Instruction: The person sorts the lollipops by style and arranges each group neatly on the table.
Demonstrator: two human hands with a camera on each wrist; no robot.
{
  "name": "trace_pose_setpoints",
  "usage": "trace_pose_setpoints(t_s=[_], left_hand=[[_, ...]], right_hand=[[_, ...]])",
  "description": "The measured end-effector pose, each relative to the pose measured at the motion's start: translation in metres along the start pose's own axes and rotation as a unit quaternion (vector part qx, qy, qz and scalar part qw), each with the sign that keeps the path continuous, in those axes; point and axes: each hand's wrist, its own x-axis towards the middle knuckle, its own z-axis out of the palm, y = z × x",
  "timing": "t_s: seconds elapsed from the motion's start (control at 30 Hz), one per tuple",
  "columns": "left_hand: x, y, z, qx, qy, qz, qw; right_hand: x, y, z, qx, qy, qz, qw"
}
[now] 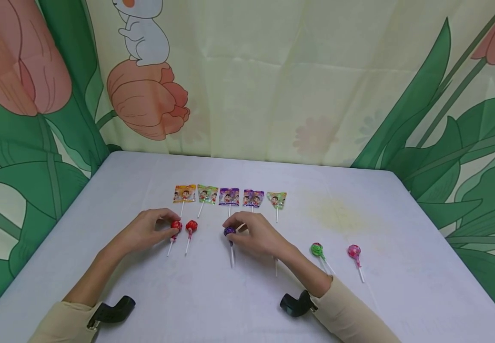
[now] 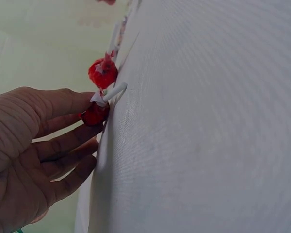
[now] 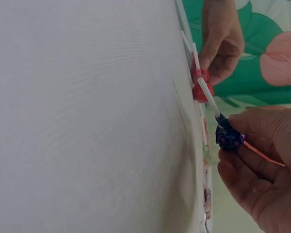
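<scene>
My left hand (image 1: 150, 227) pinches the head of a red-wrapped lollipop (image 2: 94, 115) between thumb and fingers, its white stick pointing toward me. Just right of it lies a second red lollipop (image 1: 191, 226). My right hand (image 1: 257, 233) has thumb and fingertips round the head of a dark purple lollipop (image 3: 229, 138), near the middle of the table. That lollipop's white stick (image 1: 232, 257) also points toward me. Under the right wrist another white stick (image 1: 276, 267) shows, its head hidden by the hand.
Behind the hands runs a row of flat-wrapped lollipops: orange (image 1: 185, 193), green (image 1: 207, 194), purple (image 1: 228, 196), another purple (image 1: 253, 197) and a light green one (image 1: 277, 199). To the right lie a green lollipop (image 1: 317, 249) and a pink one (image 1: 354, 252) on the white tablecloth (image 1: 187, 305).
</scene>
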Motion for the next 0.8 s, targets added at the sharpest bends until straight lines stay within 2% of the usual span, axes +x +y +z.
trace_pose_setpoints(t_s=[0.1,0.8], left_hand=[[0.0,0.0,0.0,-0.001,-0.001,-0.002,1.0],[0.0,0.001,0.0,0.005,-0.003,-0.005,1.0]], right_hand=[[0.005,0.0,0.002,0.007,0.004,-0.008,0.9999],[0.035,-0.009,0.024,0.02,0.007,0.0,0.9998]])
